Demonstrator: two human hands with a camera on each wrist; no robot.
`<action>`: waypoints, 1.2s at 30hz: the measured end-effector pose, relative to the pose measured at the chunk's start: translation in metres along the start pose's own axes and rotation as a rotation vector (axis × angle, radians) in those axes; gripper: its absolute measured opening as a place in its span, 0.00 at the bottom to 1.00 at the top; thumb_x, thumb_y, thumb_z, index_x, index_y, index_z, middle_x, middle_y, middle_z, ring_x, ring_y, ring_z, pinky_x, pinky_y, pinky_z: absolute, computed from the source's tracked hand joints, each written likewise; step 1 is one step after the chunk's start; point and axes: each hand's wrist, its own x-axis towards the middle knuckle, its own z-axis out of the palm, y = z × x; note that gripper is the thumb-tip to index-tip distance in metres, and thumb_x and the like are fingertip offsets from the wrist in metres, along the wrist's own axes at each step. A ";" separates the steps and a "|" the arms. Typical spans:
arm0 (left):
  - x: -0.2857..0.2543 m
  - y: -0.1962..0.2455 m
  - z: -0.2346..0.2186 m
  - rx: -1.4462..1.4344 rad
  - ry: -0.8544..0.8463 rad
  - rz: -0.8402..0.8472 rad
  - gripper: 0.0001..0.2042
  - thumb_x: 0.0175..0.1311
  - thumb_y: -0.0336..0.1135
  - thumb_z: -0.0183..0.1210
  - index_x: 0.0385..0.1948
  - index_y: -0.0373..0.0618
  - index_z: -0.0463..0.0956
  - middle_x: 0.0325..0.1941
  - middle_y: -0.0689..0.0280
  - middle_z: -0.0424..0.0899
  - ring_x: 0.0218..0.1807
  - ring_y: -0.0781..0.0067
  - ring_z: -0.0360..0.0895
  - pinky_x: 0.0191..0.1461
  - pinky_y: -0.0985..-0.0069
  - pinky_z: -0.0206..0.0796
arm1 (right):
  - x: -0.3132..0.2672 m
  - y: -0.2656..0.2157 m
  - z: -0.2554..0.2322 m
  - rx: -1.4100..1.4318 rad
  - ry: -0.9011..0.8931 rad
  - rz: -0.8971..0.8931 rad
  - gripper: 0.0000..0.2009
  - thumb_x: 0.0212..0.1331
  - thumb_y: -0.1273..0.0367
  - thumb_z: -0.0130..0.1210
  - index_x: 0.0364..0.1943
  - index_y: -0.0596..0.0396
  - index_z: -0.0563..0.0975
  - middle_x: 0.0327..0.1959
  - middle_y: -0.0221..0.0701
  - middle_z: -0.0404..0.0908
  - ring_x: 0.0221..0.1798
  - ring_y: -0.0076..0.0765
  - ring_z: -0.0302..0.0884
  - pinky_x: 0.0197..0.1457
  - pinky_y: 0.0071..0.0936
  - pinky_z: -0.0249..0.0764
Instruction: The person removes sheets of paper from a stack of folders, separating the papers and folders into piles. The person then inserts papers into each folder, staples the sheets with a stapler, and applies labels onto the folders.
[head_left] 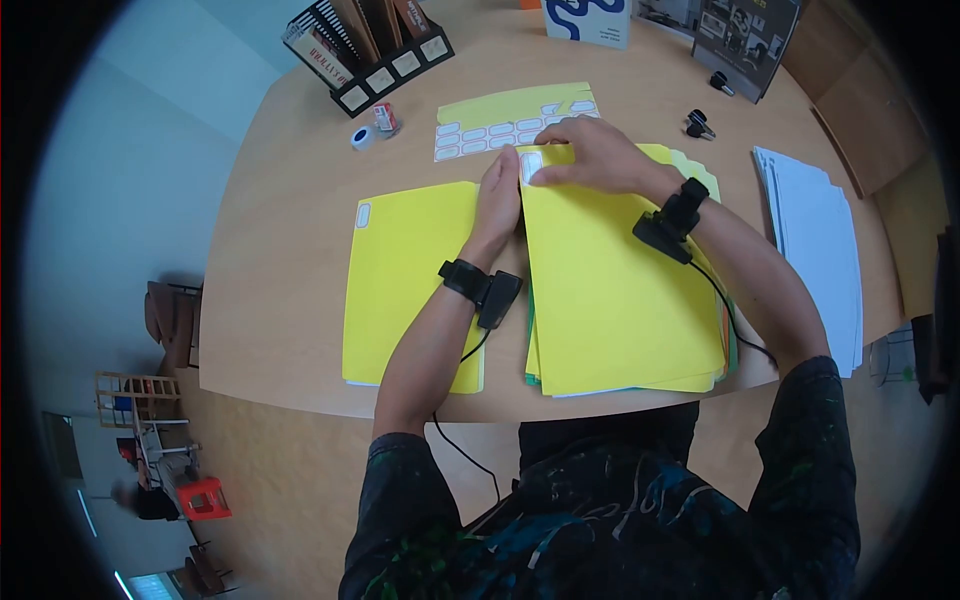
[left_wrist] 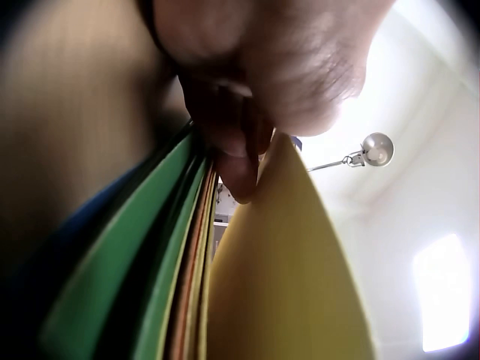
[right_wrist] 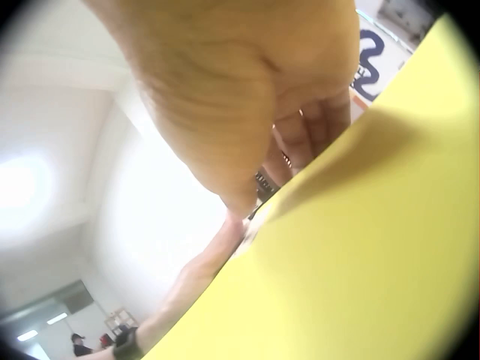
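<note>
A stack of coloured card sheets lies in front of me with a yellow sheet on top, a small red-edged label at its far left corner. My left hand grips that sheet's left edge; in the left wrist view, fingers reach between the lifted yellow sheet and the green and orange sheets below. My right hand holds the far edge near the label, thumb on top, other fingers over the edge. Left of the stack lies another yellow sheet with a similar label.
Beyond the hands lies a label sheet with a torn yellowish backing. A tape roll and small red-white box sit near a black file rack. Black binder clips and white papers are to the right.
</note>
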 end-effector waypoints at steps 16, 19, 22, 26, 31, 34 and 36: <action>-0.006 0.024 0.005 0.032 -0.258 -0.138 0.18 0.71 0.35 0.58 0.57 0.35 0.72 0.51 0.61 0.84 0.49 0.78 0.82 0.54 0.80 0.73 | -0.053 0.035 -0.036 -0.200 0.697 0.047 0.15 0.66 0.60 0.57 0.42 0.58 0.84 0.38 0.40 0.87 0.41 0.50 0.83 0.49 0.39 0.76; 0.001 0.047 0.006 0.126 -0.175 -0.219 0.17 0.72 0.37 0.57 0.56 0.36 0.73 0.49 0.63 0.84 0.48 0.79 0.82 0.54 0.80 0.73 | -0.089 0.061 -0.054 0.062 0.696 0.356 0.17 0.67 0.59 0.55 0.46 0.59 0.83 0.40 0.40 0.87 0.45 0.45 0.84 0.52 0.35 0.75; 0.000 0.081 -0.004 0.160 -0.193 -0.230 0.18 0.73 0.40 0.57 0.55 0.37 0.72 0.45 0.66 0.84 0.44 0.81 0.81 0.48 0.81 0.73 | -0.117 0.072 -0.059 0.323 0.556 0.576 0.19 0.68 0.57 0.55 0.50 0.59 0.83 0.42 0.41 0.87 0.49 0.39 0.84 0.55 0.31 0.74; -0.007 0.134 -0.036 0.166 -0.162 -0.135 0.16 0.74 0.42 0.55 0.53 0.39 0.72 0.43 0.68 0.83 0.41 0.83 0.81 0.42 0.83 0.74 | -0.132 0.086 -0.046 0.346 0.478 0.583 0.20 0.66 0.57 0.58 0.51 0.60 0.82 0.46 0.42 0.86 0.52 0.38 0.83 0.57 0.31 0.73; -0.031 0.162 -0.113 0.348 0.117 -0.189 0.16 0.77 0.41 0.51 0.57 0.41 0.71 0.47 0.67 0.81 0.48 0.78 0.79 0.51 0.77 0.72 | -0.142 0.097 -0.038 0.238 0.458 0.495 0.19 0.61 0.60 0.63 0.48 0.61 0.83 0.50 0.42 0.83 0.55 0.41 0.80 0.59 0.32 0.73; -0.041 0.142 -0.181 0.465 0.224 -0.215 0.18 0.77 0.41 0.50 0.59 0.38 0.70 0.47 0.64 0.82 0.46 0.75 0.80 0.49 0.76 0.73 | -0.141 0.083 -0.040 0.254 0.446 0.528 0.19 0.57 0.61 0.67 0.47 0.60 0.82 0.50 0.41 0.82 0.54 0.41 0.80 0.60 0.33 0.73; -0.053 0.130 -0.209 0.667 0.360 -0.293 0.22 0.75 0.40 0.53 0.61 0.30 0.68 0.48 0.57 0.83 0.46 0.69 0.82 0.48 0.75 0.75 | -0.140 0.082 -0.042 0.240 0.437 0.537 0.20 0.54 0.62 0.69 0.47 0.60 0.82 0.50 0.40 0.82 0.54 0.41 0.80 0.59 0.34 0.73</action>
